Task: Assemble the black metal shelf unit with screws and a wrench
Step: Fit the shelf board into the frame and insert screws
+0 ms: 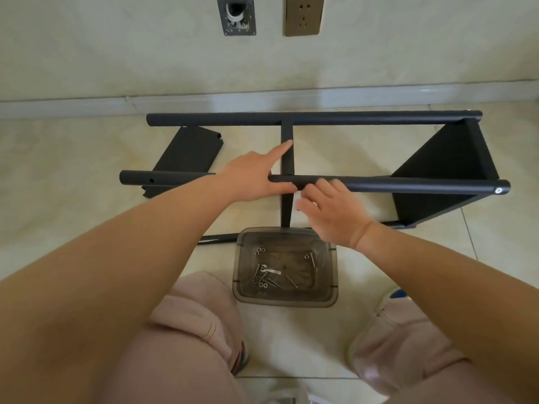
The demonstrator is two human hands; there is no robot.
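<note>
The black shelf unit lies on its side on the floor. Its far tube and near tube are joined by a middle shelf panel and a right end panel. My left hand has its index finger stretched along the middle panel and its thumb flat on the near tube. My right hand has curled fingers at the joint of the near tube and the middle panel. Motion blur hides whether it pinches anything. A wrench and several screws lie in the tray.
A loose black shelf panel lies on the floor at the left under the tubes. The clear tray stands between my knees and the frame. Behind the frame a wall with a socket rises from the baseboard.
</note>
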